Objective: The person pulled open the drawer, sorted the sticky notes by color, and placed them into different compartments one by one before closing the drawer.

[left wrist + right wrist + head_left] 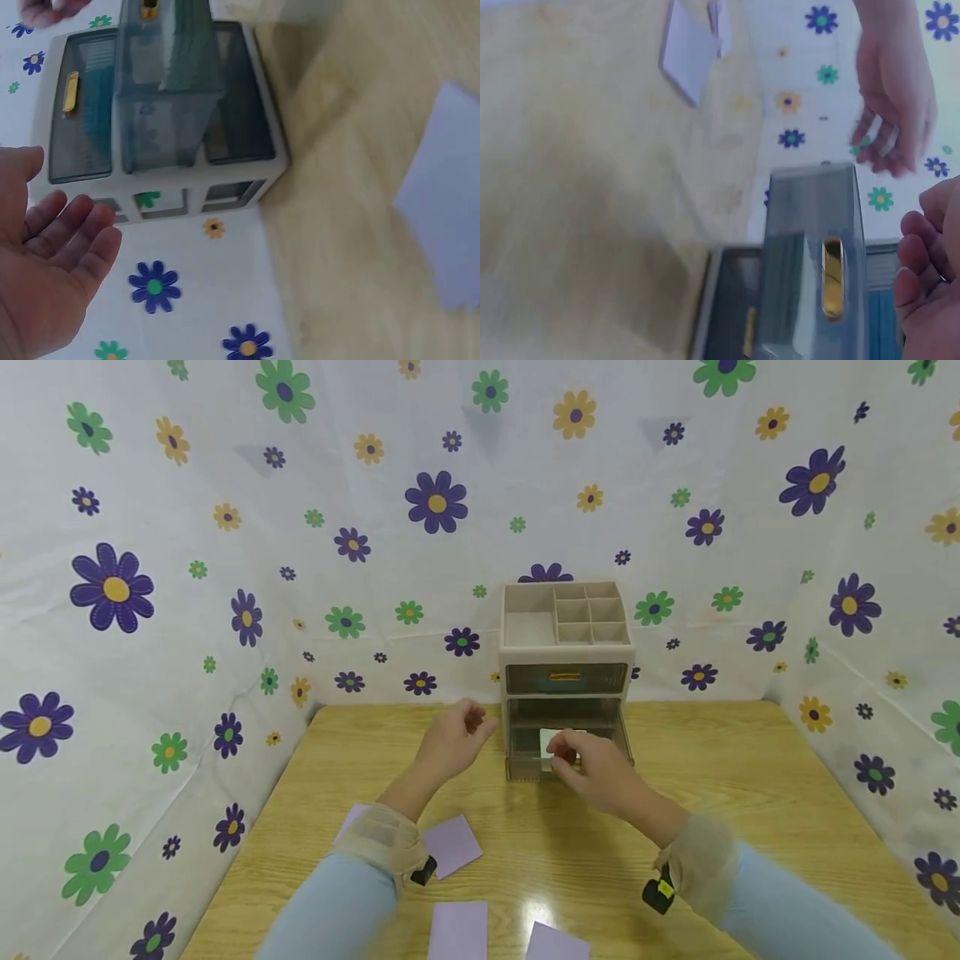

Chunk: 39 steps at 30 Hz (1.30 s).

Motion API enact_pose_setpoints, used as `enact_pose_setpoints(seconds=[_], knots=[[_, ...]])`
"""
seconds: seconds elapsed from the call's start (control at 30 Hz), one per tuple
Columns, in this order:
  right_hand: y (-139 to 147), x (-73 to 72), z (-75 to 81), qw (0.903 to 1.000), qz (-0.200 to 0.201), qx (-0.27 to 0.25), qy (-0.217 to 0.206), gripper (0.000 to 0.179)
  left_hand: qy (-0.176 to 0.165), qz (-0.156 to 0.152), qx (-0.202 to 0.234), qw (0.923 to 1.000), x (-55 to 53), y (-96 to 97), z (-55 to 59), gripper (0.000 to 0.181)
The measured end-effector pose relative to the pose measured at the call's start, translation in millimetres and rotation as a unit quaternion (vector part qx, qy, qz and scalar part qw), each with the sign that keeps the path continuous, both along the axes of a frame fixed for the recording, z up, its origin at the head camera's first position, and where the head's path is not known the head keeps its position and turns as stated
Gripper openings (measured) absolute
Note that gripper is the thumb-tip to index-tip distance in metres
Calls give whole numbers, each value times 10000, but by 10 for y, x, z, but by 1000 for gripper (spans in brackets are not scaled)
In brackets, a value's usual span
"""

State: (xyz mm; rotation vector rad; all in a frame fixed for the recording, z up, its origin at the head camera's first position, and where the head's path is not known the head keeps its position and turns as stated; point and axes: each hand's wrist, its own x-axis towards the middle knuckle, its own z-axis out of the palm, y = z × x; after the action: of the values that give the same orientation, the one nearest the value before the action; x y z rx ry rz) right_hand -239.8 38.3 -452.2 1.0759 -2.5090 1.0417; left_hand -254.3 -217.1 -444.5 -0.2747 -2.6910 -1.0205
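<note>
Your right hand (pixel 596 768), fingers loosely bent with nothing visible in them, is the nearer to the pale green, paper-like stack (pixel 551 736), which lies just left of it inside the translucent grey plastic drawer (pixel 525 768). That drawer stands open toward you, its long side running left to right and its front wall barring the stack from the near side. Your left hand (pixel 452 739), relaxed and seemingly unladen, hangs left of the cream plastic organizer (pixel 566 654); flat purple sheets (pixel 459 931) lie nearer you.
</note>
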Motion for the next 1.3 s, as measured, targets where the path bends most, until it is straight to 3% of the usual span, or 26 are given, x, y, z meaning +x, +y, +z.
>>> enact_pose_setpoints(seconds=[0.23,0.37,0.47,0.6,0.67,0.8,1.1,1.2,1.3], knots=[[53,297,-265,9931,-44,-860,-793,7,663,60,-589,9960,-98,-13,422,39],[67,395,-452,9795,-140,-1151,-1648,14,821,-121,-1040,9911,-153,110,581,45],[59,445,-564,9518,-253,-1628,-2588,20,1023,-349,-1593,9813,-200,241,690,47],[17,478,-644,8938,-646,-2482,-3679,27,1379,-502,-2275,9627,-262,409,846,44],[-4,480,-670,8652,-828,-2828,-4056,30,1427,-560,-2438,9576,-285,487,921,42],[-41,453,-716,8287,-938,-3330,-4400,36,1270,-652,-2641,9539,-336,622,1026,40],[-203,394,-708,7872,-1271,-3981,-4534,42,693,-537,-3322,9391,-483,773,989,41],[-260,370,-695,7796,-1273,-4082,-4576,38,536,-459,-3376,9386,-495,767,972,40],[-286,372,-671,7777,-1278,-4109,-4582,36,424,-428,-3417,9379,-522,759,958,41]])
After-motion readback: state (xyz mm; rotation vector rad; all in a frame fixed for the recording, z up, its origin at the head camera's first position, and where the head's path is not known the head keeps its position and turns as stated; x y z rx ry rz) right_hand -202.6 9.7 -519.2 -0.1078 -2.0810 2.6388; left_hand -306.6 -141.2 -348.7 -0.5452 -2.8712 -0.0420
